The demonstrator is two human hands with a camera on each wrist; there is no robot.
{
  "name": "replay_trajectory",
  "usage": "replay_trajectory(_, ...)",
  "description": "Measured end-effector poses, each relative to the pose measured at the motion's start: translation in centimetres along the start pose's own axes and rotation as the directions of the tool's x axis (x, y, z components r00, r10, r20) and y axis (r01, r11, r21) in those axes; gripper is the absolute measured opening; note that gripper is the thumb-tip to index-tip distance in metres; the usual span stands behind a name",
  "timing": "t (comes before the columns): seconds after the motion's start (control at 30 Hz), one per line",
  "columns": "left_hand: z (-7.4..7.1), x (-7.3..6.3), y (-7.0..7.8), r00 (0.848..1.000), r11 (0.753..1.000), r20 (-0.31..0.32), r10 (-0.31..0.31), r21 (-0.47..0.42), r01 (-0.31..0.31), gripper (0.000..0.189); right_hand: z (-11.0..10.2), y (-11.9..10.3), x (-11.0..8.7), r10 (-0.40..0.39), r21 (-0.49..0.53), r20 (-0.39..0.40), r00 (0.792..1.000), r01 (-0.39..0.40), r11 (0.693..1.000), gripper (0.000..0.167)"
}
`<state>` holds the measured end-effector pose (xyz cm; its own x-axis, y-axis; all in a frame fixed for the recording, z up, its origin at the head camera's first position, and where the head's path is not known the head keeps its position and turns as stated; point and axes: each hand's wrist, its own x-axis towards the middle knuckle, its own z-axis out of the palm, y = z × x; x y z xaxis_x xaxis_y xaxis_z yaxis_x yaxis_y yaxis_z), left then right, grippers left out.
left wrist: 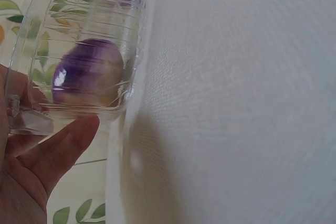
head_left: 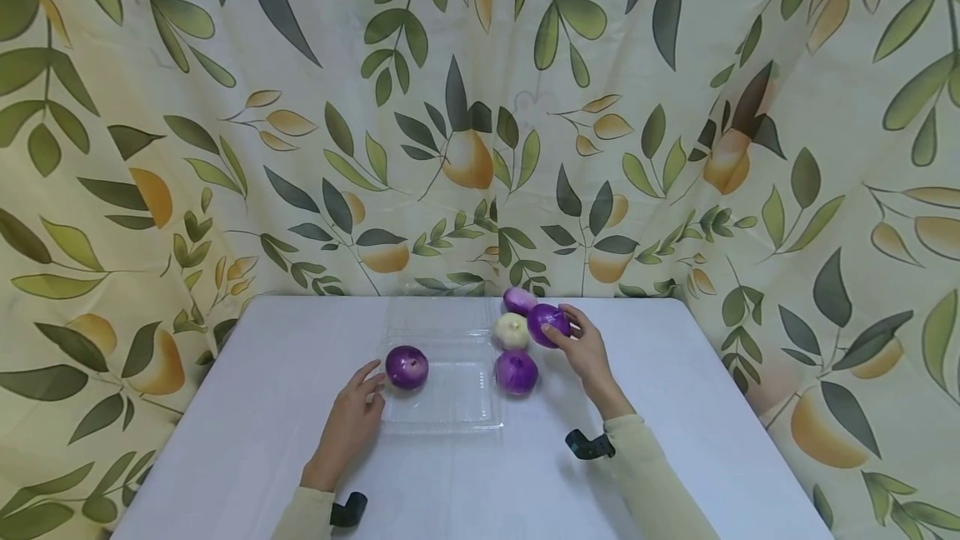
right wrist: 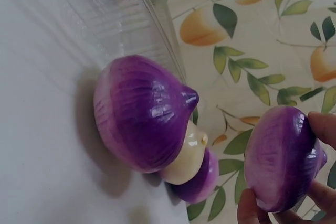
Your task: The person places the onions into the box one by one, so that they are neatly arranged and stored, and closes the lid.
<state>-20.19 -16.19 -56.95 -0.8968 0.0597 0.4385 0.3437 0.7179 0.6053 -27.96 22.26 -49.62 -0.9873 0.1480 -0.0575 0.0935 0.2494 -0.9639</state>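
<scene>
A clear plastic container (head_left: 457,419) lies open, its lid (head_left: 442,311) folded back toward the curtain. One purple onion (head_left: 407,367) sits inside at the left, seen through the ribbed wall in the left wrist view. My left hand (head_left: 352,415) holds the container's left side, its thumb (left wrist: 79,135) against the wall. To the right of the container, my right hand (head_left: 588,357) grips another purple onion (right wrist: 281,156) between thumb and fingers, raised above the table in the right wrist view. Beside the container rest a purple onion (head_left: 516,372), a white onion (head_left: 512,330) and a further purple onion (head_left: 519,300).
A white cloth (head_left: 262,382) covers the table, whose far edge meets a leaf-and-fruit patterned curtain (head_left: 465,107). Black wrist cameras (head_left: 588,445) sit at both sleeves. The loose onions stand in a row close along the container's right side.
</scene>
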Motion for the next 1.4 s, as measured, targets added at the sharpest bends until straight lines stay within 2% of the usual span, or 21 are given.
replay_trajectory(0.23,-0.1,0.1,0.0,1.000,1.000,0.018,-0.017,-0.014,0.018,0.034,0.3,-0.7,-0.8,-0.027,0.002,0.014,1.000,0.027,1.000,0.066)
replay_trajectory(0.77,0.0,0.0,-0.1,1.000,1.000,-0.012,0.015,-0.013,-0.015,0.033,2.0,-1.8,-3.0,-0.104,-0.045,0.087,0.991,0.108,0.993,0.068)
replay_trajectory(0.9,0.1,0.0,-0.2,1.000,1.000,-0.017,0.022,-0.004,-0.022,0.033,2.6,-1.8,-3.4,-0.109,-0.038,0.098,0.989,0.113,0.993,0.067)
replay_trajectory(1.4,-0.1,0.1,0.1,1.000,1.000,0.022,-0.022,-0.010,0.022,0.033,4.6,-2.6,-5.1,-0.105,-0.039,0.183,0.978,0.114,0.993,0.063)
